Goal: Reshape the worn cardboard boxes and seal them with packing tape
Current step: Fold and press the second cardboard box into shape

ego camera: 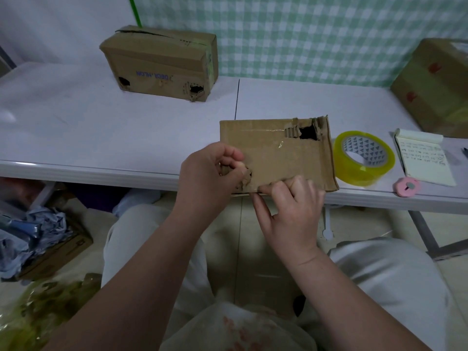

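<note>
A worn brown cardboard box (276,153) lies at the white table's front edge, with a torn hole near its far right corner and ragged cardboard at its near left corner. My left hand (207,173) pinches the torn cardboard at that near left corner. My right hand (288,201) grips the box's near edge, fingers curled over the top and thumb underneath. A roll of yellowish packing tape (364,158) lies flat just right of the box. A second worn box (162,63) with two torn holes stands at the back of the table.
A third cardboard box (435,87) sits at the far right. A notepad (423,158) and a small pink round cutter (407,186) lie right of the tape. Under the table (101,127) at left stands a box of crumpled blue-grey plastic (38,239).
</note>
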Motion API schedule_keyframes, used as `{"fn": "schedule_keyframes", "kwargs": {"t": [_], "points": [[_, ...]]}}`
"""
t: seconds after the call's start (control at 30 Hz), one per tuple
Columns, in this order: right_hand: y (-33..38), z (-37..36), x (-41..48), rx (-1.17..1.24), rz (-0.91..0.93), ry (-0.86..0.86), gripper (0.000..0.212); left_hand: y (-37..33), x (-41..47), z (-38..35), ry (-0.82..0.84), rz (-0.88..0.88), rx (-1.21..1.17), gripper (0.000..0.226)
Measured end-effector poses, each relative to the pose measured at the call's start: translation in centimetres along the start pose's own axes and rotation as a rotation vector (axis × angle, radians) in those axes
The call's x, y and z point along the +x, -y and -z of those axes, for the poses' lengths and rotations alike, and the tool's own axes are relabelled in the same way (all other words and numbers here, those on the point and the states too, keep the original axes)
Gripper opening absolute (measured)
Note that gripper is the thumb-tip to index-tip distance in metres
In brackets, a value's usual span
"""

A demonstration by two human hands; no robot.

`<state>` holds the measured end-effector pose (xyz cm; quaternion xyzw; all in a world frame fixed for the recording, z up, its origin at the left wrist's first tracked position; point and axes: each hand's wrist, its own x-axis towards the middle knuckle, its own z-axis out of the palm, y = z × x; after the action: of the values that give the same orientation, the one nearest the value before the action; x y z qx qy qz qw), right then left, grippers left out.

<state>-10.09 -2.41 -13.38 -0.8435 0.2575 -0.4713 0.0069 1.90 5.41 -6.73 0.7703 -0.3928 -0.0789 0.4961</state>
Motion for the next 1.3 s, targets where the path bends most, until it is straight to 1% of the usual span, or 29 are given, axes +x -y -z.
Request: {"fn": "schedule_keyframes", "kwargs": {"t": [0.1, 0.23, 0.33, 0.43, 0.5, 0.57, 0.63, 0.73, 0.97, 1.1, 1.23, 1.3], "points": [[0.0, 0.1, -0.1, -0.002, 0.000, 0.000, 0.017, 0.1, 0.4, 0.4, 0.040, -0.071, 0.059, 0.026], [0.1, 0.3, 0.1, -0.010, -0.007, 0.021, 0.015, 0.3, 0.9, 0.5, 0.064, -0.122, 0.111, 0.025], [0.1, 0.4, 0.5, -0.014, -0.025, 0.041, 0.022, 0.6, 1.0, 0.5, 0.067, -0.128, 0.080, 0.027], [0.5, 0.6, 0.9, 0.033, -0.072, 0.068, 0.030, 0.6, 1.0, 0.6, 0.082, -0.114, 0.060, 0.034], [0.9, 0.9, 1.2, 0.078, -0.125, 0.097, 0.030, 0.6, 0.9, 0.7, 0.104, -0.122, 0.059, 0.032], [1.2, 1.2, 1.6, 0.098, -0.171, 0.127, 0.025, 0.5, 0.8, 0.8, 0.113, -0.157, 0.110, 0.025], [1.4, 1.3, 2.1, 0.088, -0.184, 0.156, 0.018, 0.4, 0.9, 0.8, 0.093, -0.219, 0.211, 0.018], [1.4, 1.5, 2.8, 0.063, -0.175, 0.203, 0.016, 0.4, 1.1, 0.5, 0.085, -0.288, 0.311, 0.016], [1.4, 1.5, 3.3, 0.069, -0.172, 0.220, 0.019, -0.5, 0.4, -0.1, 0.034, -0.222, 0.387, 0.016], [1.2, 1.5, 3.6, 0.074, -0.173, 0.237, 0.019, -1.1, 0.0, -0.4, 0.025, -0.121, 0.387, 0.016], [0.5, 1.9, 4.3, 0.098, -0.145, 0.300, 0.029, -1.7, -0.4, -0.8, -0.015, -0.088, 0.394, 0.014], [0.3, 2.2, 4.6, 0.114, -0.143, 0.326, 0.030, -1.9, -0.6, -1.1, -0.029, -0.060, 0.402, 0.015]]}}
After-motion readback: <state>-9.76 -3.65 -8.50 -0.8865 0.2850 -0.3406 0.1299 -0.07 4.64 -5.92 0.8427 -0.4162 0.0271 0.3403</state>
